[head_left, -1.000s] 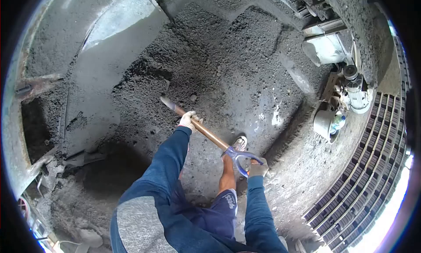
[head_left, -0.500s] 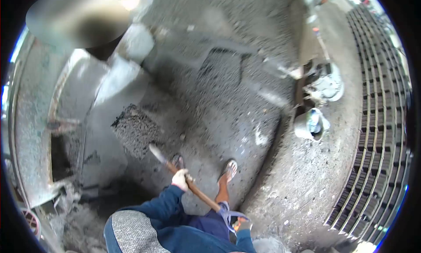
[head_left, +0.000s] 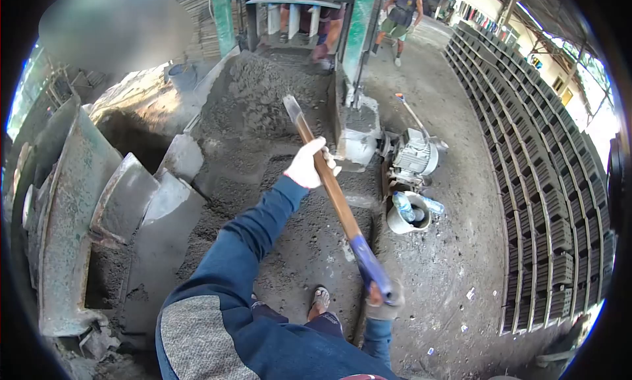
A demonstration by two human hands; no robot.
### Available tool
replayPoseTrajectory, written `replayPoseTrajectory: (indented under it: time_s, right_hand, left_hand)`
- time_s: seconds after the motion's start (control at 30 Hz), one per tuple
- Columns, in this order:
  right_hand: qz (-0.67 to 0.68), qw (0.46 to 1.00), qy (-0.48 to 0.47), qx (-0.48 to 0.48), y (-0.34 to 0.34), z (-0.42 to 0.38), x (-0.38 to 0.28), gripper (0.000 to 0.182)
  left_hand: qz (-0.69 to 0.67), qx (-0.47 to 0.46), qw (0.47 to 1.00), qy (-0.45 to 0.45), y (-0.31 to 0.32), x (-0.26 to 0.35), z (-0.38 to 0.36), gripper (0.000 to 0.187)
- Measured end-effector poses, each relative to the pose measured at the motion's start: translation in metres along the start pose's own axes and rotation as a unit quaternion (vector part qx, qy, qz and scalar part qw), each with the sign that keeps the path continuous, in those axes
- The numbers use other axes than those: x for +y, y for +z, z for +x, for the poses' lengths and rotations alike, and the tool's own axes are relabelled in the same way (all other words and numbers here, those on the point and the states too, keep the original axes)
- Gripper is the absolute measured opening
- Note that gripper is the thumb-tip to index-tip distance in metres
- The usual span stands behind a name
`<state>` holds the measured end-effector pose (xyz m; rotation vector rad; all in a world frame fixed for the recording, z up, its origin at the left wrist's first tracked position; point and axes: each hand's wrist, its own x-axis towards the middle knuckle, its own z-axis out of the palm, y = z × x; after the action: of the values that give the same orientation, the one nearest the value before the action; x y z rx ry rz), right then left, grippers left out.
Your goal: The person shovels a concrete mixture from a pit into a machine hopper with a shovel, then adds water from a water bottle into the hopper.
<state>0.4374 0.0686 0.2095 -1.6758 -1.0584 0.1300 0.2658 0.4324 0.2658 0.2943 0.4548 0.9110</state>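
Observation:
A shovel [head_left: 340,205] with a wooden shaft and a purple-blue handle end stretches diagonally away from me. My left hand [head_left: 309,164], in a white glove, is wrapped round the upper shaft. My right hand [head_left: 384,302], blurred and also gloved with bare fingertips showing, grips the handle end low on the right. The shovel's metal neck points at a heap of dark grey mix [head_left: 270,94] in a trough at the far side. Its blade cannot be told apart from the mix.
A green-framed machine [head_left: 359,34] stands beyond the heap, with a person partly behind it. Another person [head_left: 399,18] stands farther right. An electric motor [head_left: 416,153], a white bucket [head_left: 407,215] holding bottles, and racks of grey blocks [head_left: 526,169] line the right. Rusty metal [head_left: 79,215] stands left.
The shovel has swung up and forward from the lower left, where its blade carried grey mix, to the far heap. Both hands kept hold. My view tilted up, revealing the machine and people.

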Motion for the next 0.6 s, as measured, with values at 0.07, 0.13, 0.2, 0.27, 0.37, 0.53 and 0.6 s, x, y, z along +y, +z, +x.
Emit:
replayPoseTrajectory:
  time_s: [0.07,0.13,0.2,0.27,0.37,0.53,0.6]
  right_hand:
    - [0.018,0.954,-0.298,-0.021,0.015,0.038,-0.024,0.016]
    - [-0.092,0.895,-0.435,-0.049,0.004,0.055,-0.011,0.015]
    - [-0.175,0.909,-0.33,-0.184,0.0,0.053,0.087,0.021]
    - [-0.233,0.879,-0.349,-0.227,-0.033,0.088,0.109,0.021]
    - [-0.03,0.969,-0.12,-0.214,-0.06,0.097,0.119,0.02]
    - [0.217,0.919,0.271,-0.185,-0.065,0.133,0.095,0.024]
    - [0.158,0.912,0.282,-0.253,-0.033,0.13,0.045,0.019]
  left_hand:
    - [0.034,-0.001,0.999,0.005,-0.003,-0.001,0.022,0.026]
    - [0.052,0.001,0.999,0.016,-0.013,-0.017,0.032,0.027]
    - [0.017,-0.021,0.999,0.034,0.003,-0.024,0.018,0.026]
    - [-0.031,-0.057,0.996,0.056,0.018,-0.045,-0.011,0.023]
    - [-0.081,-0.116,0.986,0.09,-0.008,-0.078,-0.033,0.022]
    - [-0.237,0.067,0.959,0.137,-0.06,-0.134,-0.099,0.022]
    - [-0.343,0.203,0.91,0.112,-0.11,-0.148,-0.105,0.025]
